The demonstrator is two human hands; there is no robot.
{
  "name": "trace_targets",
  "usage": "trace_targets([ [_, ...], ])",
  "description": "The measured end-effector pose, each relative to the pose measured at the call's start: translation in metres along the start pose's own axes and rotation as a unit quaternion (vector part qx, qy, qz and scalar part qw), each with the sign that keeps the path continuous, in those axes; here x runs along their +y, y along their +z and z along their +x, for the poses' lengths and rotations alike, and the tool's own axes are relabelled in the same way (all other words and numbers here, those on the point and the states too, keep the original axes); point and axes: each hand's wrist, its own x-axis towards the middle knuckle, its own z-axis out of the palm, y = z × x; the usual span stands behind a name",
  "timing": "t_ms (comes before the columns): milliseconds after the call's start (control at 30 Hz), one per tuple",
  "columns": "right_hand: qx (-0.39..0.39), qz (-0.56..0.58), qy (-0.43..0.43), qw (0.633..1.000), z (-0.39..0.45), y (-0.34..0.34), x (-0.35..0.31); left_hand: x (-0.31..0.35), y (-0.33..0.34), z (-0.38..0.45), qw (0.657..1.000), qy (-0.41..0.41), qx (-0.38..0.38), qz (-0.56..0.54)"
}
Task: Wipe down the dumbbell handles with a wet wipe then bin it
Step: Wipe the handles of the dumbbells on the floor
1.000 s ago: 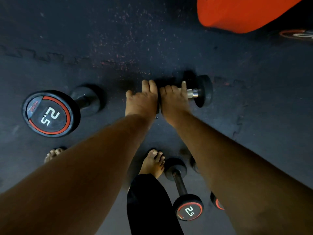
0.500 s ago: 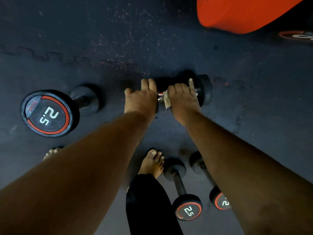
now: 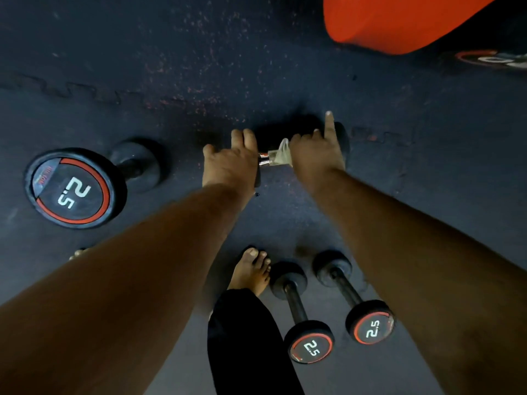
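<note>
Pale wet wipe point(image 3: 281, 155) in right hand point(image 3: 315, 155) wraps dumbbell handle point(image 3: 264, 160); left hand point(image 3: 229, 166) grips its end.

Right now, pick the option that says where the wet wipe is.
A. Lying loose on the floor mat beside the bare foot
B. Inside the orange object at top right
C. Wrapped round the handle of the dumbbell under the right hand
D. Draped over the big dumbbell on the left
C: the pale wet wipe sits round the handle of the dumbbell, running under the right hand, while the left hand steadies the other end.
</note>
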Motion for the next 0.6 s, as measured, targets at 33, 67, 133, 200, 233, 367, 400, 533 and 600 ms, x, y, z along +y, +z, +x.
trace_targets([
  [33, -0.005, 0.014, -0.007, 1.0, 0.007, -0.006, 0.003, -0.001, -0.002, 0.001, 1.0, 0.001, -0.002, -0.002],
  [67, -0.005, 0.021, -0.005, 1.0, 0.011, -0.009, 0.005, -0.002, -0.003, 0.003, 1.0, 0.002, -0.006, 0.0],
  [133, 0.028, 0.026, 0.009, 0.999, 0.003, -0.001, 0.003, -0.002, -0.005, 0.003, 1.0, 0.005, -0.014, 0.006],
  [200, 0.09, 0.043, 0.027, 0.995, -0.019, 0.02, -0.004, -0.001, -0.002, 0.003, 1.0, 0.006, -0.014, 0.008],
  [233, 0.11, 0.068, 0.025, 0.991, -0.031, 0.03, -0.009, -0.001, 0.0, 0.002, 1.0, 0.005, -0.01, 0.01],
  [367, 0.194, 0.272, 0.022, 0.942, -0.056, 0.04, -0.017, -0.005, 0.0, 0.003, 1.0, 0.01, -0.016, 0.009],
  [400, 0.206, 0.346, 0.041, 0.914, -0.06, 0.037, -0.022, -0.005, -0.003, 0.005, 0.999, 0.014, -0.027, 0.007],
  [533, 0.202, 0.563, 0.2, 0.776, -0.083, 0.006, -0.057, -0.015, -0.017, 0.017, 0.996, 0.055, -0.073, 0.018],
  [600, 0.158, 0.623, 0.259, 0.721, -0.083, -0.003, -0.075, -0.025, -0.018, 0.023, 0.993, 0.083, -0.088, 0.012],
])
